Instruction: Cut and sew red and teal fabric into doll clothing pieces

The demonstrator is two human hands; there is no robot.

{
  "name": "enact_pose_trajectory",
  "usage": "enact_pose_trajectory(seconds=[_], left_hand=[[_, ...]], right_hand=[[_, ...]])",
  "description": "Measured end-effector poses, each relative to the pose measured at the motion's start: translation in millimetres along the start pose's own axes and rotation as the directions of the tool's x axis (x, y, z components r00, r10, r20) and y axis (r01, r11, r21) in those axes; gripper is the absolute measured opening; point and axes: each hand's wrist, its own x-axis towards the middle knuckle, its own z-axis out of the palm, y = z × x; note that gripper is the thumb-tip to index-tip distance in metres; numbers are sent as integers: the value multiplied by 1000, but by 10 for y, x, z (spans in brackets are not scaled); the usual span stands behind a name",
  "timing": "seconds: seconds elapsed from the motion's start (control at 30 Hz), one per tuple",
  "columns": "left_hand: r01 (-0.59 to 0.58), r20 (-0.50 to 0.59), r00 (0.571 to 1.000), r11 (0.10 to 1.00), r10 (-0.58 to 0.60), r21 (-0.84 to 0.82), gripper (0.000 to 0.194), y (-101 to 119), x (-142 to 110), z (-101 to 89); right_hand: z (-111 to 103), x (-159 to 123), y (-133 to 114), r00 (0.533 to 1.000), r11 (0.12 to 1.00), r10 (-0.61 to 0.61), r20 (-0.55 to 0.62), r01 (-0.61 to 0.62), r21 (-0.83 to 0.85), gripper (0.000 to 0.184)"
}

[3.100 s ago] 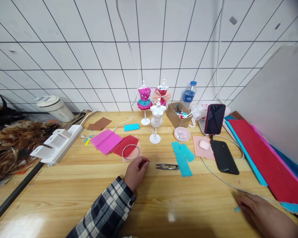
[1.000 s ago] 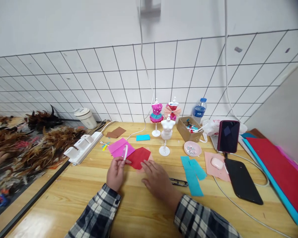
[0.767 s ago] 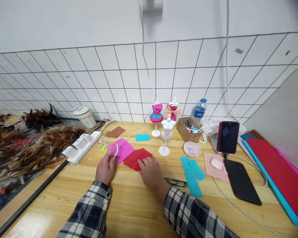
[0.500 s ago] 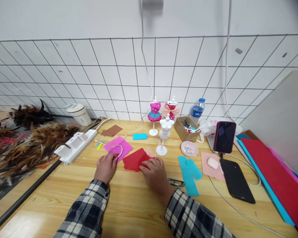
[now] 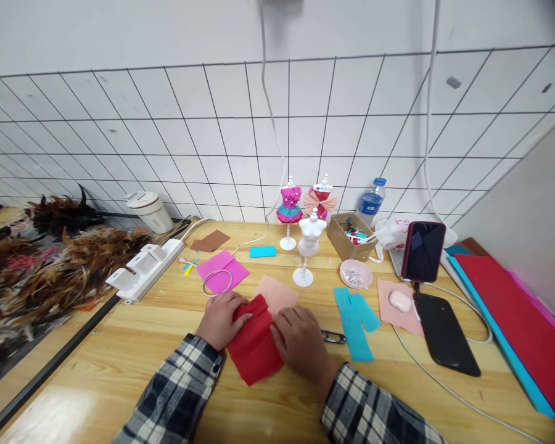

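Note:
A piece of red crepe paper, with a folded strip along its top, lies in front of me. At its left edge my left hand is closed, thumb on top of the paper and fingertips partly hidden. My right hand grips the right edge with curled fingers. Just behind the red piece lies a peach sheet, partly covered by it. Beyond stands a bare white mini mannequin on a stand. Right of my right hand are black thread snips and teal strips.
Two dressed mini mannequins stand at the back, beside a cardboard box of scraps. A pink dish holds beads. Phones, including a black one, and cables lie right. A power strip and magenta paper are left.
The red crepe paper has come nearer to me and turned, uncovering the peach sheet. My left hand has left the cable by the magenta paper and moved right onto the red piece.

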Motion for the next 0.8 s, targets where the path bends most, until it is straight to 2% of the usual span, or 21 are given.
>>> enact_pose_trajectory(seconds=[0.03,0.1,0.17,0.23,0.33,0.47,0.53,0.6,0.67,0.73,0.8], left_hand=[[-11,2,1000,1000,11,-30,26,-40,-24,-9],[-29,-6,1000,995,28,-96,21,-111,-82,-30],[11,-34,999,989,-16,-150,21,-147,-144,-47],[97,-49,993,975,-109,-201,23,-150,-200,-54],[200,-37,976,952,-214,-230,32,-133,-256,-48],[193,-83,973,961,-213,-197,44,-148,-294,-49],[195,-118,968,961,-220,-197,52,-156,-304,-57],[224,-106,963,951,-250,-212,59,-148,-304,-60],[217,-67,969,950,-237,-223,50,-123,-298,-57],[150,-35,986,968,-160,-202,40,-97,-295,-57],[61,-17,998,988,-64,-141,40,-93,-297,-74]], right_hand=[[8,23,20,996,995,84,-15,-85,-45,21],[37,93,44,987,981,159,-9,-159,-109,24],[82,201,48,986,977,166,30,-160,-141,28],[141,341,44,984,974,168,60,-157,-161,31],[235,543,59,984,972,172,52,-161,-170,35],[284,632,129,984,970,175,22,-169,-174,33],[255,609,160,987,972,163,16,-158,-173,27],[201,584,171,992,978,129,15,-125,-166,22],[136,578,158,995,983,95,13,-92,-159,20],[75,590,126,997,985,76,5,-74,-156,22],[30,604,85,998,986,68,-19,-70,-149,23]])
